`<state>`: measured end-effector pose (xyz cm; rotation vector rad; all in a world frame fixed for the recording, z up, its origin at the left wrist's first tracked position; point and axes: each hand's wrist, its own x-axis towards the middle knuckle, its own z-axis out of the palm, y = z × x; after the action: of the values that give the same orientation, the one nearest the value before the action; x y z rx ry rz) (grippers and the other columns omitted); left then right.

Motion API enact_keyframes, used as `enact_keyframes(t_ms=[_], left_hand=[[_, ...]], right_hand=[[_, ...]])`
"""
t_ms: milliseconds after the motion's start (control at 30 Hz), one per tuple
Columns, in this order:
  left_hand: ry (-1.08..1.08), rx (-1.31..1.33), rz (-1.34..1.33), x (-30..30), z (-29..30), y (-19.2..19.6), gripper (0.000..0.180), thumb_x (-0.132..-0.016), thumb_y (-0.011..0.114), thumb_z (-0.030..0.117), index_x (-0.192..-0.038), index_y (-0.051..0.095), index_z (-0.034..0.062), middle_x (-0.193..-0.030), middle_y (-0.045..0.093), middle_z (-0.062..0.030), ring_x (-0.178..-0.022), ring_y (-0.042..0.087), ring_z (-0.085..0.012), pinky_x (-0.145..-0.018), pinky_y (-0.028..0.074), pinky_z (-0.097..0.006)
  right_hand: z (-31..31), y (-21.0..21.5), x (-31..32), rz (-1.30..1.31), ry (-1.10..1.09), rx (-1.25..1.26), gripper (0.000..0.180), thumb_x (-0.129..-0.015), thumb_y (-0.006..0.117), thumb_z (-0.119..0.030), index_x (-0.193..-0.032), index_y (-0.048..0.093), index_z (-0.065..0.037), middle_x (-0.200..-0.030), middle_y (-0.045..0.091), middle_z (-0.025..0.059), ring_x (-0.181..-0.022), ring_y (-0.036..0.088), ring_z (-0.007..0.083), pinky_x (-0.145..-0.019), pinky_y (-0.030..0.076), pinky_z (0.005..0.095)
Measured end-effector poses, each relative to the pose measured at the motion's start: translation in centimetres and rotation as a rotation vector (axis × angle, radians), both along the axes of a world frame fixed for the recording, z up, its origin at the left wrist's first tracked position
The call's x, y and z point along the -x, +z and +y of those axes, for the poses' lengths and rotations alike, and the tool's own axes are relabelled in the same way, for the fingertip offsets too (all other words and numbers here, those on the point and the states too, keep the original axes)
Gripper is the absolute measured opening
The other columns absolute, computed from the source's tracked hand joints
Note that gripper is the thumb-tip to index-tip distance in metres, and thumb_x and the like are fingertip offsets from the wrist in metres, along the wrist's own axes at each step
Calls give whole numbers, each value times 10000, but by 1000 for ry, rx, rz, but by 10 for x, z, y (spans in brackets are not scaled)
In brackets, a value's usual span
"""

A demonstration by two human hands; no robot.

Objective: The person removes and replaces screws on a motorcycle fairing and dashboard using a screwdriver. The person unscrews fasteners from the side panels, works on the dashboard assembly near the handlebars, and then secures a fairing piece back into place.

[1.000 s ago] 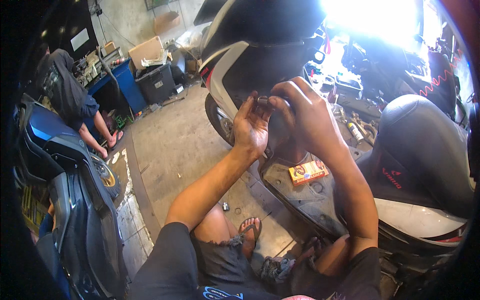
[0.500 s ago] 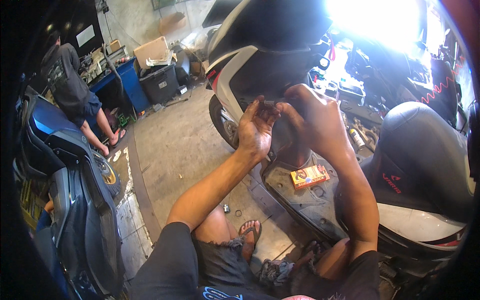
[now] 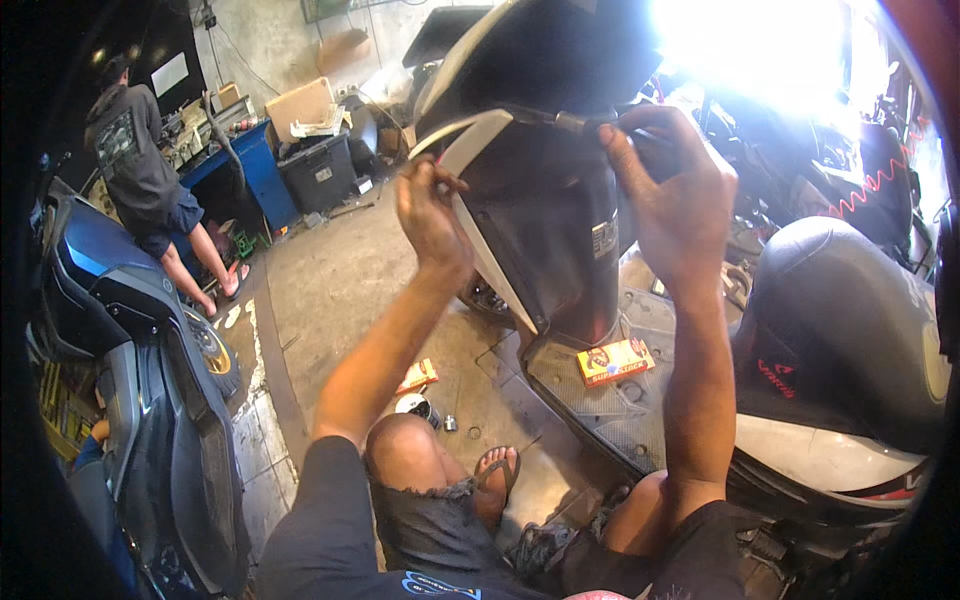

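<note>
My right hand [image 3: 680, 185] is closed round a tool with a short metal shaft [image 3: 570, 122], its dark handle mostly hidden by the fingers. The shaft points left across the scooter's black front panel [image 3: 545, 215]. My left hand [image 3: 435, 215] is raised beside the panel's pale trim [image 3: 478, 140], fingers curled together. Whether anything small sits between those fingertips cannot be made out. A yellow and red cardboard box [image 3: 614, 362] lies on the scooter's footboard [image 3: 570, 390] below my hands.
Another yellow box [image 3: 418, 375], a white-topped container [image 3: 415, 405] and a small metal part [image 3: 450, 423] are on the floor by my knee. The scooter seat [image 3: 835, 310] is at right, a second scooter [image 3: 130, 330] at left. A person [image 3: 150, 170] stands by a blue bench [image 3: 260, 170].
My hands were close together over the footboard. Now they are apart, the left moved left to the trim, the right moved up with the tool at the panel.
</note>
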<state>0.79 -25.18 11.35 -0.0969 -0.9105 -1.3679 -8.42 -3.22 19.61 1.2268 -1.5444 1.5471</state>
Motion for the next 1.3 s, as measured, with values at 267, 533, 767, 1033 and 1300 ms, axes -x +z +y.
enact_keyframes(t_ms=[267, 533, 767, 1033, 1300], left_hand=[[385, 900, -490, 26, -63, 172, 318, -1022, 507, 235, -1190, 624, -8, -1123, 668, -157, -1074, 643, -264, -962, 486, -359], [471, 1590, -630, 73, -94, 225, 460, -952, 653, 203, -1362, 574, 12, -1277, 655, -156, -1174, 614, -247, -1044, 468, -373], [-169, 1286, -773, 88, -111, 238, 444, -1005, 563, 148, -1430, 503, 33, -1351, 607, -143, -1216, 596, -224, -1059, 473, -373], [-18, 1590, -525, 92, -106, 234, 411, -1039, 509, 136, -1435, 478, 32, -1399, 574, -158, -1248, 580, -235, -1077, 459, -385], [170, 1567, -626, 83, -106, 235, 401, -1041, 511, 168, -1419, 494, 34, -1402, 575, -165, -1258, 577, -232, -1075, 458, -376]], right_hand=[[-15, 5, 18, -138, 7, -91, 256, -875, 795, -234, -1034, 706, -55, -1003, 765, 75, -1001, 722, 190, -855, 538, 335], [-21, 10, 17, -183, 125, -90, 251, -854, 798, -245, -994, 710, -57, -919, 765, 125, -865, 755, 240, -805, 560, 354], [-29, 13, 18, -69, 62, -67, 222, -856, 782, -213, -944, 681, -37, -887, 744, 154, -841, 743, 291, -767, 558, 371], [-32, 21, 17, -84, 89, -92, 215, -843, 782, -191, -918, 684, -15, -839, 743, 158, -793, 741, 291, -743, 552, 370], [-32, 29, 13, -92, 55, -100, 181, -843, 778, -188, -900, 698, -36, -819, 745, 129, -762, 737, 279, -727, 544, 367]])
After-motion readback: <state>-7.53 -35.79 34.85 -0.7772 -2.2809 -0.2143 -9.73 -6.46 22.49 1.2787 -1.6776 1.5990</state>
